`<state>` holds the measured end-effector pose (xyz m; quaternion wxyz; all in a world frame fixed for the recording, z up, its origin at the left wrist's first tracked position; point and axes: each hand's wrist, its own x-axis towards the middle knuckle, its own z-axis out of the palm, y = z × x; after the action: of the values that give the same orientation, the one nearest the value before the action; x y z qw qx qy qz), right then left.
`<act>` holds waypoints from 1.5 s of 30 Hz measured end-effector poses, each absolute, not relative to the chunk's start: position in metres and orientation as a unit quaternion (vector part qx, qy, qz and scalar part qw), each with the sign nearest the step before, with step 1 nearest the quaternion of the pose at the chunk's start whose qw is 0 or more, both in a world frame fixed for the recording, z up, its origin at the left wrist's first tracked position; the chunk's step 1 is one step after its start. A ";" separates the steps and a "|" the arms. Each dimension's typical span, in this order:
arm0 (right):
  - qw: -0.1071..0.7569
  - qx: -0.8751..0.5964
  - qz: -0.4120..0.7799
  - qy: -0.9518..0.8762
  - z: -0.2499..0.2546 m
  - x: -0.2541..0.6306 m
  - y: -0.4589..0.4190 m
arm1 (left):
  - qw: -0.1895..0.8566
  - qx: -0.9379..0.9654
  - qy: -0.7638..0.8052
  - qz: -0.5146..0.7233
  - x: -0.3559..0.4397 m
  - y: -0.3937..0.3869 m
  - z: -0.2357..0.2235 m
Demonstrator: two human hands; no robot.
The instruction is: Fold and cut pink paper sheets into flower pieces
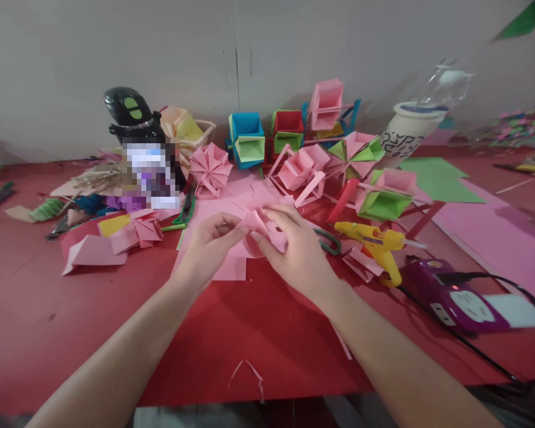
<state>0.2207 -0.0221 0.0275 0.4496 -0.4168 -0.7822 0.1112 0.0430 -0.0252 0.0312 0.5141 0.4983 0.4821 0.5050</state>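
Both hands meet over the middle of the red table [249,321]. My left hand [209,244] pinches the left edge of a small folded pink paper piece [267,229]. My right hand [296,246] curls over the same piece from the right, fingers pressed on its folds. The piece lies just above a flat pink paper sheet [232,211] spread on the table. A finished pink paper flower [210,168] stands behind the sheet.
A yellow glue gun [377,241] lies right of my right hand, beside a purple power strip [450,294] with a black cord. Folded paper boxes [249,139] in pink, blue and green line the back. Pink scraps [98,246] lie at left, green-handled scissors [185,214] nearby.
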 end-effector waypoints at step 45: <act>0.492 -0.328 0.118 -0.798 0.029 0.224 -0.018 | 0.632 0.488 0.407 0.443 0.046 -0.030 0.033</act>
<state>0.2245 -0.0182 0.0294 0.4915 -0.3275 -0.7983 0.1177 0.0464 -0.0299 0.0329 0.6325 0.4881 0.4070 0.4428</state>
